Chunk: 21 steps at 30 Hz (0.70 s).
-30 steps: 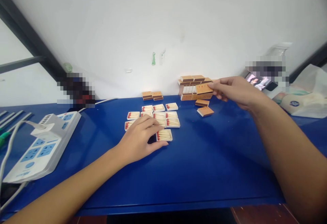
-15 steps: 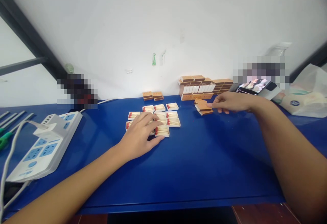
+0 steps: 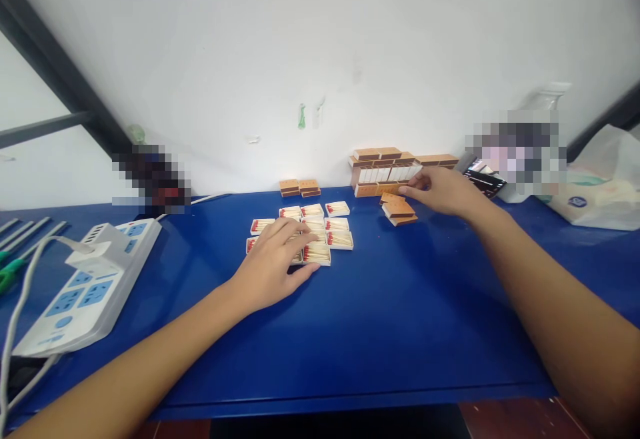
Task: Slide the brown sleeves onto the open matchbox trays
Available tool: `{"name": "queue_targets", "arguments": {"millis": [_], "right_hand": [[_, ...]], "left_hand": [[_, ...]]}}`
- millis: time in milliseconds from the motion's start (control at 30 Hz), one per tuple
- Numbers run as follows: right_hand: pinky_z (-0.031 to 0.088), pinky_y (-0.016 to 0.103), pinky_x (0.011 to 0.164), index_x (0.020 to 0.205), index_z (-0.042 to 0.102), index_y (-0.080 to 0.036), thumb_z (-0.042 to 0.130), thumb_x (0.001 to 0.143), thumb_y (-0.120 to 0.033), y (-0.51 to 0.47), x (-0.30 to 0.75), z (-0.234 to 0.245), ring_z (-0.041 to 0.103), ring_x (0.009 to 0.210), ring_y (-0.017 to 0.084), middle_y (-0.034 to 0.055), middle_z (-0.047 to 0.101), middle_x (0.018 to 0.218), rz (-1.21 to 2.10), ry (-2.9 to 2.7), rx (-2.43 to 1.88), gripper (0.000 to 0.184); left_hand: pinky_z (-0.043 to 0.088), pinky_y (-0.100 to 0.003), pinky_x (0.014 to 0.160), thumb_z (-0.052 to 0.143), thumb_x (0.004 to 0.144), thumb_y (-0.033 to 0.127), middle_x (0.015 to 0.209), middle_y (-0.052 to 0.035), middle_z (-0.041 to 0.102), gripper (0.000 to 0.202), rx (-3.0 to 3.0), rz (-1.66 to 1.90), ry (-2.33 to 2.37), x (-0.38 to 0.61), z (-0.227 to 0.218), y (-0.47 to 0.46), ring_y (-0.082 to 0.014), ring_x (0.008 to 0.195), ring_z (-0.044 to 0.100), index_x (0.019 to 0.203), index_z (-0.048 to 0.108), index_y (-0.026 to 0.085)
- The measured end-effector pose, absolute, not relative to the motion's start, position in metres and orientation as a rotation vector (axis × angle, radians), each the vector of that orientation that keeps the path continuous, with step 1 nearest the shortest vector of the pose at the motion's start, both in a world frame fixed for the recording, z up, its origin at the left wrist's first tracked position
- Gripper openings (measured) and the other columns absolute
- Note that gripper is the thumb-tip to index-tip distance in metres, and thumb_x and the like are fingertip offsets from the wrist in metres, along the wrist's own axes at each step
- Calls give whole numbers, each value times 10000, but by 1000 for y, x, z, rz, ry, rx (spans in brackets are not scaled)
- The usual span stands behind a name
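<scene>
Open matchbox trays (image 3: 340, 239) filled with red-tipped matches lie grouped on the blue table. My left hand (image 3: 273, 259) rests over the near-left trays, fingers spread, covering some of them; its thumb is beside the nearest tray (image 3: 317, 255). My right hand (image 3: 440, 189) is at the right end of a matchbox stack (image 3: 385, 173) by the wall. Its thumb and fingers are apart around that corner, with nothing visibly held; the stack's end is partly hidden. Just in front of this hand are a few loose orange matchboxes (image 3: 399, 209), piled unevenly.
Two small piles of matchboxes (image 3: 299, 187) stand by the wall. A white power strip (image 3: 95, 292) with cables lies at left, near green-handled tools (image 3: 10, 272). A phone (image 3: 485, 179) leans behind my right hand, and a tissue pack (image 3: 590, 192) is farther right.
My right hand has left the loose matchboxes and moved back and slightly left to the stack's corner. My left hand stays on the trays, barely shifted.
</scene>
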State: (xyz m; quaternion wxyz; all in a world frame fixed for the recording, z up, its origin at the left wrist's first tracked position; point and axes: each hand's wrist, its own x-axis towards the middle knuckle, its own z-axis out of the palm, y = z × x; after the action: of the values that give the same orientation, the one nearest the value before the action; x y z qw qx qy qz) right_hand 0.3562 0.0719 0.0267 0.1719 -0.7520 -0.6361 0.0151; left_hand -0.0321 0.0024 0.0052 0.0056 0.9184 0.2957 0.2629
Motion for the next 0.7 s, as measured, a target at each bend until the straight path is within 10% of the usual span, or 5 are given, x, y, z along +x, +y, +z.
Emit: {"name": "queue_targets", "arguments": {"millis": [700], "right_hand": [[500,395,807,1024,805,-250,599,891,-689,90,378,8,695,917,291,81,799,1035,280,-2202,-1771,503]], "left_hand": [[516,-524,1081,701,973,305,1302,-107,656,382,2856,792,877,-33,7,-1,-293,1252,583,1336,633,208]]}}
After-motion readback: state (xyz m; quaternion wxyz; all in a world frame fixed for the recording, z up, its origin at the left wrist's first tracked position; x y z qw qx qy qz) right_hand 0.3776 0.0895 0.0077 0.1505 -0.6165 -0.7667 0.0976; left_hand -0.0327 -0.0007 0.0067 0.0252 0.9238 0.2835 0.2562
